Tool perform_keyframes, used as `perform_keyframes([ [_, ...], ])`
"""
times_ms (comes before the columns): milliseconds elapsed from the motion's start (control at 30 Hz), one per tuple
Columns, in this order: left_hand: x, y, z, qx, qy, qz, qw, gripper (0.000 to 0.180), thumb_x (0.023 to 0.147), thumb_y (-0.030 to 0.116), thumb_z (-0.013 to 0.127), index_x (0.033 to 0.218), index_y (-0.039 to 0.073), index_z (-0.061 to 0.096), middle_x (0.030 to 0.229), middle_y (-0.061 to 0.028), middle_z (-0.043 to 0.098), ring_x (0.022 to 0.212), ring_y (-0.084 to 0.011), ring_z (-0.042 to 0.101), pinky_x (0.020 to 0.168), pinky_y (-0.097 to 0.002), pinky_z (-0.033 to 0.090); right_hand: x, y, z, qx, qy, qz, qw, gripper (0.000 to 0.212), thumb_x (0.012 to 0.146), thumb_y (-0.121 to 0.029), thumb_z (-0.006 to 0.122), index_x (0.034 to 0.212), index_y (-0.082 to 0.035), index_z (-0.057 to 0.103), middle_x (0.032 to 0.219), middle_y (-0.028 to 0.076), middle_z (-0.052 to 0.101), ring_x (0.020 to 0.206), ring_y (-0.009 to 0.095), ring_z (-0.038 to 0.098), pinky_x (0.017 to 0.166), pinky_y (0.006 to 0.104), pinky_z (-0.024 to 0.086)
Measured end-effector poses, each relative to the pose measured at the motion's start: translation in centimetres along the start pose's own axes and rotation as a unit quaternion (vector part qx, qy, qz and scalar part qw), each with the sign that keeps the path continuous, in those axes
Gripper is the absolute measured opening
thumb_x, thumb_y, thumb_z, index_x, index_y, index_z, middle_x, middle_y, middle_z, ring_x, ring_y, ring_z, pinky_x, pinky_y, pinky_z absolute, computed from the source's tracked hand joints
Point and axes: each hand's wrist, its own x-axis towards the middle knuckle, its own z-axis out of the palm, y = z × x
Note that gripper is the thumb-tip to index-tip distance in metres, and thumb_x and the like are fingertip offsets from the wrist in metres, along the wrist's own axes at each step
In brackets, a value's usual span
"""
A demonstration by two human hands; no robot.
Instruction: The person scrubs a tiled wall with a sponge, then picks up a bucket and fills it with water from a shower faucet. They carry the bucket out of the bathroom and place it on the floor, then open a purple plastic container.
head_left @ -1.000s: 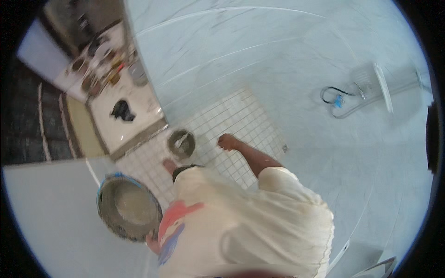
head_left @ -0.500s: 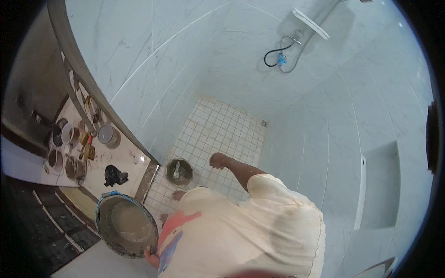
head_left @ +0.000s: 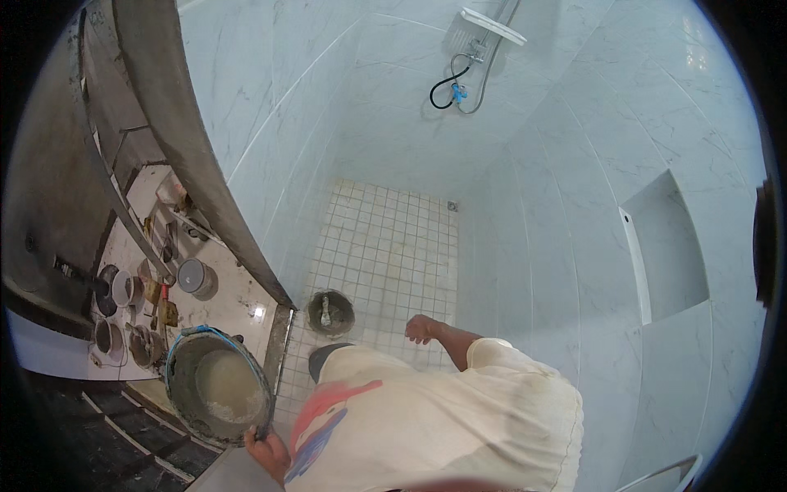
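My left hand (head_left: 264,448) grips the rim of a large grey bucket (head_left: 215,385) with a blue edge, at the lower left. The bucket holds pale grey slurry. My right hand (head_left: 422,328) hangs out over the white small-tile shower floor (head_left: 393,246) and holds nothing, its fingers loosely apart. A small dirty round bowl (head_left: 330,313) with a tool in it stands on the tiles just left of that hand. My white shirt (head_left: 443,426) with a red and blue print fills the lower middle.
Marble-look wall tiles enclose the shower, with a recessed niche (head_left: 668,246) on the right and a shower head with hose (head_left: 475,33) at the far wall. Outside the threshold on the left stand several small tubs and tools (head_left: 147,287) on a dusty floor.
The view has swung, so the shower head now sits near the top middle. My left hand stays on the bucket. My right hand remains over the tiles near the bowl.
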Motion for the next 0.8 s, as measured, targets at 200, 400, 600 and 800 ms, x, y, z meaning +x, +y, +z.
perform_keyframes([
  [200,5.0,1.6,-3.3,-0.015,-0.043,-0.059,0.997,0.051,0.083,0.007,0.056,0.13,-0.008,0.044,0.13,-0.0181,0.053,0.119,-0.0308,0.049,0.104,-0.0411,0.039,7.4,3.8,1.3,0.059,-0.021,0.044,0.997,0.026,0.093,-0.027,0.056,0.11,-0.011,0.066,0.108,0.005,0.069,0.084,0.02,0.066,0.066,0.0419,0.057],
  [400,6.4,4.6,-0.3,0.05,-0.008,-0.029,0.998,0.044,0.083,0.006,0.056,0.124,-0.007,0.047,0.117,-0.0179,0.058,0.109,-0.0289,0.053,0.097,-0.0395,0.043,10.4,-4.2,-0.6,-0.025,0.005,-0.084,0.996,0.017,0.092,-0.017,0.056,0.1,-0.008,0.067,0.088,0.006,0.068,0.074,0.022,0.066,0.059,0.0372,0.057],
  [600,10.2,4.0,1.0,0.292,-0.043,0.171,0.94,0.028,0.088,0.009,0.057,0.112,-0.006,0.053,0.108,-0.018,0.058,0.102,-0.0273,0.055,0.091,-0.0376,0.046,8.6,-9.9,-4.9,0.029,0.01,-0.109,0.994,0.018,0.093,-0.018,0.054,0.098,-0.006,0.066,0.088,0.007,0.068,0.072,0.018,0.064,0.058,0.0353,0.056],
  [800,8.6,6.1,11.4,0.487,0.039,0.24,0.839,0.024,0.088,-0.001,0.054,0.111,-0.007,0.056,0.108,-0.0146,0.059,0.095,-0.0235,0.059,0.086,-0.0359,0.048,9.9,-13.1,-7.8,0.041,0.019,-0.085,0.995,0.024,0.091,-0.025,0.06,0.104,-0.005,0.066,0.094,0.009,0.07,0.074,0.019,0.066,0.058,0.0381,0.055],
])
